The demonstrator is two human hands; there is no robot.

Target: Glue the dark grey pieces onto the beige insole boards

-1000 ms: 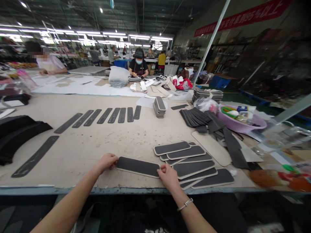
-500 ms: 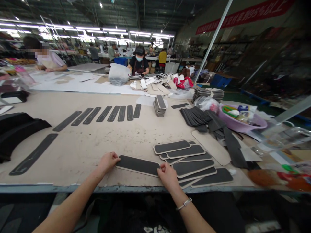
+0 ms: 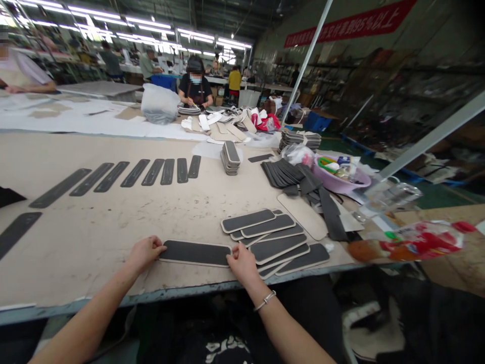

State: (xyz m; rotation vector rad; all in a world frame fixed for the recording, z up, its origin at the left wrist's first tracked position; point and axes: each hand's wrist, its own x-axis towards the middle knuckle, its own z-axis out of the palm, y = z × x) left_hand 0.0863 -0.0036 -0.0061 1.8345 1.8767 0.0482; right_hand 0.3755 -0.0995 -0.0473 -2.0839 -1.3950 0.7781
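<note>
A long black panel with rounded corners and a beige border (image 3: 197, 253) lies across the front of the table, held at both ends. My left hand (image 3: 146, 253) pinches its left end between thumb and fingers. At the right end, my right hand (image 3: 243, 264), with a bracelet on the wrist, pinches the other edge. Just right of that hand, several similar bordered panels (image 3: 278, 247) overlap in a loose fan. Farther back, a row of dark strips without borders (image 3: 132, 173) is spread over the beige tabletop (image 3: 151, 212).
A small stack of panels (image 3: 230, 158) stands mid-table. Black pieces (image 3: 283, 176) and a purple basin (image 3: 337, 183) with odds and ends are at the right. A red-labelled bottle (image 3: 417, 242) lies at the right edge. A co-worker (image 3: 195, 86) sits across the table.
My view has swung to the right, so the whole scene shifts left. Both hands keep hold of the same panel's ends.
</note>
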